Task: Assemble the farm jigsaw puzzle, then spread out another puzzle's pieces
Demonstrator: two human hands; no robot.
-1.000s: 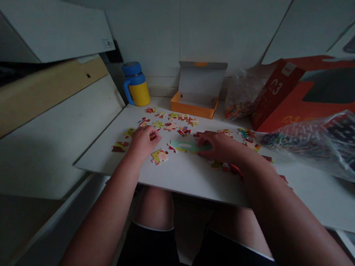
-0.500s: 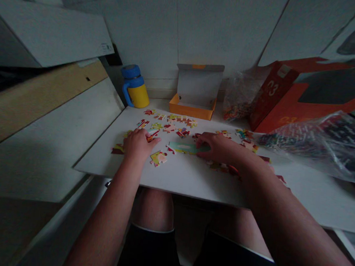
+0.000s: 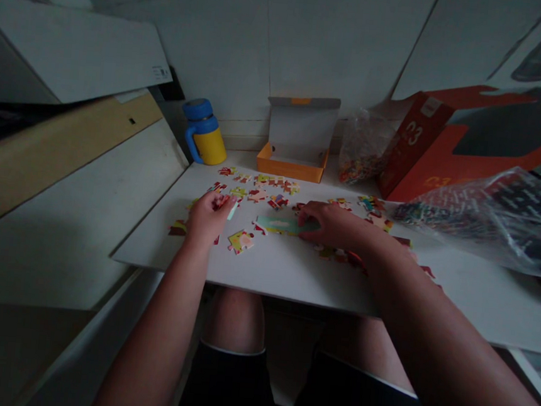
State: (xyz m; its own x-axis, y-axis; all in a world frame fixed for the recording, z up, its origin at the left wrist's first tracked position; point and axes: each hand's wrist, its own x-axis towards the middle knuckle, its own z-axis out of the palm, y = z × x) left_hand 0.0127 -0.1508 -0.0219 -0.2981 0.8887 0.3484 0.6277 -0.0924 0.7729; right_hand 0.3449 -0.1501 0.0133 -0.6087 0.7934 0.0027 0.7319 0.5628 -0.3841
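Left hand [image 3: 203,218] pinched piece [image 3: 232,211] — strip [image 3: 277,224] lay rightward, long axis left-to-right; right hand [image 3: 329,223] — nearer — grasped strip's right end.

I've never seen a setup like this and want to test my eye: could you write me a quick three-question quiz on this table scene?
1. True or false: the orange box behind the puzzle pieces has its lid raised.
2. Which hand is nearer the pale green strip?
3. Fill in the blank: the jug with a handle is blue and ____.

Key: 1. True. 2. The right hand, with its fingers at one end. 3. Yellow.
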